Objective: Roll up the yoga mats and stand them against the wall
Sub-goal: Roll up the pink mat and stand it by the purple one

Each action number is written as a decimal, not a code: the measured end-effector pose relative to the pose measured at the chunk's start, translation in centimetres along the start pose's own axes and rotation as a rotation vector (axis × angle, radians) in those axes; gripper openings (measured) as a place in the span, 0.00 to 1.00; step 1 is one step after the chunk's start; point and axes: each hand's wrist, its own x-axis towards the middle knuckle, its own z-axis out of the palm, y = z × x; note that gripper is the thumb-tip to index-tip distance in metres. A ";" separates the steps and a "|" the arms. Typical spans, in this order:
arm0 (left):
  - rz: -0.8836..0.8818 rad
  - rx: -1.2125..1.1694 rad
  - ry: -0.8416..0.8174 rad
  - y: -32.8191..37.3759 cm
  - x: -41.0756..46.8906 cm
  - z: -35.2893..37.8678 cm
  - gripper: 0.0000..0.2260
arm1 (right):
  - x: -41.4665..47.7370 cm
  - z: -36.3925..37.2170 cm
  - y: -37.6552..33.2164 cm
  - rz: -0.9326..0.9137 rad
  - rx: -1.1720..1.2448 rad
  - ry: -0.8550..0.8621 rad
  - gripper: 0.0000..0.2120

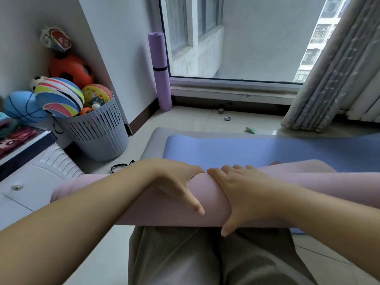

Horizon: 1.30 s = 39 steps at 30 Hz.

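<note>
Pale pink rolled mat (pixel 209 198) at centre, blue mat (pixel 267 150) over grey mat (pixel 153 141) at 3 o'clock, purple mat (pixel 160 83) with dark band at 12 o'clock, black-patched orange ball (pixel 71 68), rainbow-striped ball (pixel 59 96) and grey basket (pixel 100 138) at 9 o'clock

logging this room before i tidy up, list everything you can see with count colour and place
pink mat: 1, pink, rolled, held across above the legs
blue mat: 1, blue, flat on the floor ahead
grey mat: 1, grey, under the blue mat
purple mat: 1, purple, rolled, black band, upright in the corner by the window
basket: 1, grey, floor at left
balls: several, mixed colours, in and behind the basket
black strap: 1, black, floor near the basket
round cap: 1, silvery, floor below the window
curtain: 1, grey, right of the window
trousers: grey-brown, bottom
left hand: grips the pink mat
right hand: grips the pink mat
</note>
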 end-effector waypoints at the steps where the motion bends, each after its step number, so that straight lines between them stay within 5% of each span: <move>1: -0.003 -0.010 0.007 0.1 0.1 -0.2 0.38 | 0.2 0.2 0.2 0.003 0.043 0.001 0.51; 8: 0.039 0.395 0.454 0.3 -0.8 3.5 0.48 | 3.1 -2.0 2.7 0.032 0.294 -0.163 0.43; 14: 0.041 0.459 0.707 0.5 -3.6 -1.1 0.46 | 1.8 -7.1 3.1 -0.020 0.168 0.102 0.44; 17: 0.068 0.456 0.673 1.6 -4.6 -0.9 0.46 | 0.4 -7.8 3.0 -0.004 0.191 0.010 0.43; 22: 0.063 0.355 0.376 1.8 -3.1 4.1 0.45 | 0.3 -1.8 1.1 -0.021 0.293 -0.200 0.44; 30: 0.047 0.009 0.100 -0.3 -0.5 1.0 0.44 | -0.6 -0.4 -0.2 -0.022 0.014 -0.004 0.56; 32: 0.014 0.066 0.131 -0.3 -0.1 0.7 0.44 | 0.6 -0.5 0.7 0.001 0.106 -0.023 0.52; 36: 0.010 0.356 0.450 0.3 -0.6 2.8 0.46 | 3.3 -2.5 3.1 0.061 0.395 -0.216 0.47; 39: 0.007 0.334 0.487 -0.1 -0.7 3.6 0.46 | 4.3 -2.9 3.0 0.075 0.383 -0.285 0.47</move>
